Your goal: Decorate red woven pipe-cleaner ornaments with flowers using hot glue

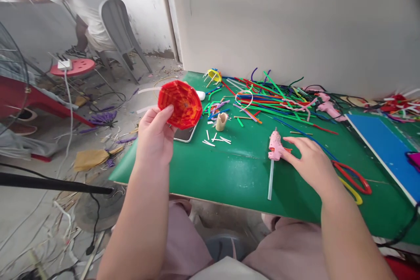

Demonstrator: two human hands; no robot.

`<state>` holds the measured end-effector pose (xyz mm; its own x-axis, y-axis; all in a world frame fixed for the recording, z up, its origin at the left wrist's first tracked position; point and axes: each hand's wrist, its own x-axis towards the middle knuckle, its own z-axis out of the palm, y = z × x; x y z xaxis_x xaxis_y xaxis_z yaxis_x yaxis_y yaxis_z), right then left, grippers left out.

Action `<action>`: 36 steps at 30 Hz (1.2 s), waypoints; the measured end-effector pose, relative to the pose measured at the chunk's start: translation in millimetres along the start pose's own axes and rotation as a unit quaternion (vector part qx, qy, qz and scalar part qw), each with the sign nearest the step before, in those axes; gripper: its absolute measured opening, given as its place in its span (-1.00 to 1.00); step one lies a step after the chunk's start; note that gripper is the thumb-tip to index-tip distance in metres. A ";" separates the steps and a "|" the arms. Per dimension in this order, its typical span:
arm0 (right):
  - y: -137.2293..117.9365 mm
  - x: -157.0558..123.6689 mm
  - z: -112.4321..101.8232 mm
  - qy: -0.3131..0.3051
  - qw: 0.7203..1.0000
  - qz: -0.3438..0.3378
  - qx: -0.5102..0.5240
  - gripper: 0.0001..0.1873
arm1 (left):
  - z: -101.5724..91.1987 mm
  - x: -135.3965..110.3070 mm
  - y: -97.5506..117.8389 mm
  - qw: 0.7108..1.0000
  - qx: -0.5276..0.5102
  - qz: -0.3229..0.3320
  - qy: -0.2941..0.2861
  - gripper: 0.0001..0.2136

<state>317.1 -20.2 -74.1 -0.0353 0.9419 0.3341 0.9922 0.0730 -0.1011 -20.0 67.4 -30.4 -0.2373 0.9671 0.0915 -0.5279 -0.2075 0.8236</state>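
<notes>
My left hand [155, 133] is raised over the table's left edge, its fingers pinched on a round red and orange woven disc [180, 103]. My right hand [308, 162] lies low over the green table [229, 170] with fingers stretched toward a pink glue gun [274, 145]. Its fingertips touch or nearly touch the gun's handle. A clear glue stick [270, 179] juts from the back of the gun toward me.
A phone [185, 133] lies under the disc, next to a small tan tube [221, 121] and white scraps. Several coloured straws [262, 100] pile at the back. Another pink glue gun [330, 109], a blue board [387, 148], red and yellow loops [352, 179]. A seated person [75, 0] at far left.
</notes>
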 end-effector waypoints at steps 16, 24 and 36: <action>-137.8 90.9 76.5 -0.126 0.953 -0.261 0.094 -0.77 | -12.7 2.7 9.1 0.999 -0.001 0.030 -0.025 -0.80; -155.1 88.5 81.6 -0.129 0.957 -0.228 0.123 -0.73 | -12.7 2.8 9.6 0.998 -0.020 0.047 -0.026 -0.80; -142.7 76.4 33.4 -0.122 0.901 -0.053 0.414 -0.77 | -2.9 -3.2 1.1 0.994 0.044 0.100 0.001 -0.79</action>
<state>168.7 52.3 -65.4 -0.2502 0.9518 0.1771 0.5565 0.2911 -0.7782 -22.2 63.7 -31.4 -0.3318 0.9077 0.2567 -0.3974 -0.3813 0.8347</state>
